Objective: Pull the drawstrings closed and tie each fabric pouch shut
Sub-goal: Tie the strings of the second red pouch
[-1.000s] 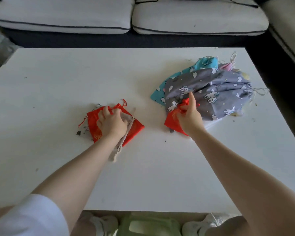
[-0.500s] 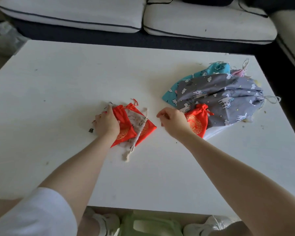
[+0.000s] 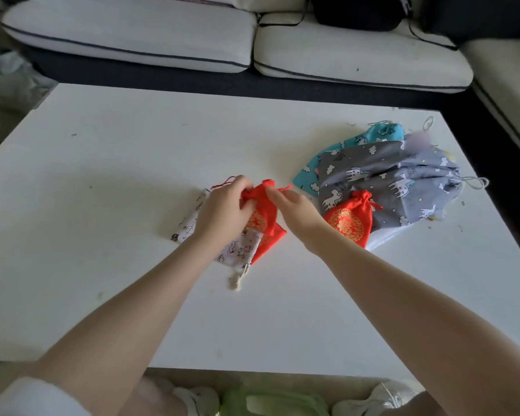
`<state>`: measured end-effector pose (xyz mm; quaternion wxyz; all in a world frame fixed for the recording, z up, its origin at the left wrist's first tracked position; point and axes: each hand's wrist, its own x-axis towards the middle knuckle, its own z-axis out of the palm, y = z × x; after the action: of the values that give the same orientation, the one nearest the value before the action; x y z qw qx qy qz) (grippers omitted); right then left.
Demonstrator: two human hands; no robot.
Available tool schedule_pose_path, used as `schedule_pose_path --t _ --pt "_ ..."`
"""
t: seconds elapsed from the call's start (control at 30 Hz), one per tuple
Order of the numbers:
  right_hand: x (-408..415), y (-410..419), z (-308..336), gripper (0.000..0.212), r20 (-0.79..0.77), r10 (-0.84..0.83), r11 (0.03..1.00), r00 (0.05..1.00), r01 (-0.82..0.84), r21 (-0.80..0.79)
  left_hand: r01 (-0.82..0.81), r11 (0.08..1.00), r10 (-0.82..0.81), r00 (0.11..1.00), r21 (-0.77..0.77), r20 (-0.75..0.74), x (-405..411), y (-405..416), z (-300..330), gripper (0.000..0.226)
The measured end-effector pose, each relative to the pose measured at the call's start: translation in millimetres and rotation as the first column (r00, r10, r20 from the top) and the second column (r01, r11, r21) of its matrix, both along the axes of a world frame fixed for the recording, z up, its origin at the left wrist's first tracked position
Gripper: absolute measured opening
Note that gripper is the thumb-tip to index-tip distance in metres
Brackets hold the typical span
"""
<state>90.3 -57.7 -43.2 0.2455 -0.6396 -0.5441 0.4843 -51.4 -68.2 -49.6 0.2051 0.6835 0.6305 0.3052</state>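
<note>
A small red pouch (image 3: 264, 216) with a gold emblem lies mid-table on top of a white printed pouch (image 3: 240, 246). My left hand (image 3: 222, 210) grips the red pouch's gathered neck on its left side. My right hand (image 3: 294, 210) pinches the red drawstring (image 3: 285, 188) on its right side. A second red pouch (image 3: 350, 219), cinched at its neck, leans against a pile of larger pouches: a grey unicorn-print one (image 3: 403, 178) over a turquoise one (image 3: 370, 138).
The white table (image 3: 117, 175) carries small dark crumbs. A beige cord end (image 3: 236, 282) trails from the white pouch toward me. White sofa cushions (image 3: 342, 52) run behind the table. Shoes (image 3: 382, 399) and something green sit below the near edge.
My right hand left the second red pouch by the pile and came over to the mid-table red pouch. My left hand lifted that pouch's neck, and both hands now hold its top.
</note>
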Motion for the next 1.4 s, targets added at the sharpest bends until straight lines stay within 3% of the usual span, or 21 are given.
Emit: schedule_pose_path --t 0.1,0.2,0.3,0.37,0.4,0.47,0.53,0.57,0.63,0.7,0.8,0.87,0.93,1.03,1.07,1.1,1.17,1.23,1.3,1.4 --pt "6.8 -6.8 11.5 0.027 -0.309 -0.157 0.987 0.938 0.157 -0.025 0.132 0.990 -0.134 0.990 0.046 0.049 15.2 -11.7 19.1 0.008" --pt "19.5 -19.0 19.8 0.031 -0.382 -0.209 0.969 0.900 0.244 0.047 0.192 0.980 -0.196 0.975 0.052 0.105 30.3 -20.1 28.1 0.013" --pt "36.9 -33.6 34.3 0.027 -0.406 -0.256 0.948 0.877 0.310 0.073 0.205 0.965 -0.225 0.968 0.166 0.112 43.5 -29.6 37.8 0.048" --pt "48.1 -41.9 42.9 0.028 -0.447 -0.283 0.944 0.848 0.329 0.026 0.200 0.941 -0.208 0.978 0.274 -0.003 46.6 -30.0 43.4 0.073" --pt "54.2 -46.1 45.6 0.030 -0.450 -0.290 0.942 0.845 0.336 0.023 0.211 0.943 -0.199 0.977 0.259 -0.073 48.9 -30.0 48.9 0.077" --pt "60.6 -52.5 49.1 0.033 -0.428 -0.299 0.938 0.853 0.345 0.032 0.260 0.965 -0.253 0.959 0.040 -0.127 51.0 -30.2 59.9 0.068" --pt "64.2 -60.2 54.2 0.033 -0.425 -0.309 0.932 0.851 0.360 0.043 0.331 0.916 -0.340 0.940 -0.226 -0.003 55.6 -37.5 66.9 0.050" --pt "65.3 -62.6 56.7 0.032 -0.417 -0.317 0.926 0.852 0.374 0.060 0.370 0.886 -0.365 0.928 -0.279 0.071 57.8 -42.4 67.9 0.036" --pt "69.4 -65.0 59.7 0.029 -0.383 -0.342 0.907 0.858 0.408 0.106 0.395 0.884 -0.387 0.919 -0.250 0.082 61.5 -49.7 67.5 0.010" --pt "76.1 -67.7 63.0 0.030 -0.337 -0.362 0.893 0.869 0.427 0.143 0.363 0.912 -0.362 0.931 -0.190 0.041 65.7 -53.3 68.1 0.032" --pt "90.0 -69.4 61.8 0.029 -0.277 -0.390 0.885 0.878 0.441 0.152 0.354 0.926 -0.351 0.935 -0.130 0.051 68.6 -56.6 71.8 0.042" --pt "99.1 -72.0 60.6 0.030 -0.253 -0.362 0.899 0.897 0.407 0.159 0.369 0.912 -0.345 0.926 -0.178 0.154 67.5 -60.6 73.1 0.042" --pt "107.0 -72.9 56.0 0.031 -0.162 -0.280 0.928 0.946 0.310 0.209 0.349 0.916 -0.266 0.897 -0.197 0.353 66.5 -63.2 72.2 0.040" --pt "118.6 -74.0 46.9 0.026 0.145 -0.215 0.932 0.966 0.158 0.326 0.283 0.936 -0.095 0.777 -0.210 0.622 71.1 -66.9 68.9 0.037" --pt "120.9 -74.5 43.5 0.025 0.154 -0.239 0.922 0.959 0.174 0.345 0.267 0.932 -0.016 0.704 -0.243 0.710 72.9 -66.8 65.7 0.037" --pt "121.5 -76.5 42.8 0.023 0.067 -0.273 0.914 0.960 0.236 0.330 0.254 0.923 0.082 0.606 -0.289 0.791 73.9 -66.3 62.9 0.038" --pt "121.2 -80.5 45.3 0.020 -0.319 -0.332 0.912 0.888 0.388 0.134 0.269 0.877 0.308 0.322 -0.398 0.895 72.0 -64.8 57.3 0.042" --pt "119.0 -81.9 45.6 0.025 -0.671 -0.367 0.909 0.644 0.400 -0.114 0.362 0.841 0.428 0.012 -0.402 0.904 69.0 -64.4 52.6 0.045" --pt "119.3 -81.9 43.0 0.032 -0.817 -0.400 0.898 0.416 0.357 -0.258 0.409 0.840 0.439 -0.128 -0.356 0.889 68.1 -66.3 49.5 0.045" --pt "124.8 -81.1 42.5 0.037 -0.826 -0.516 0.830 0.227 0.372 -0.416 0.392 0.854 0.436 -0.178 -0.343 0.882 64.6 -66.2 45.1 0.043"
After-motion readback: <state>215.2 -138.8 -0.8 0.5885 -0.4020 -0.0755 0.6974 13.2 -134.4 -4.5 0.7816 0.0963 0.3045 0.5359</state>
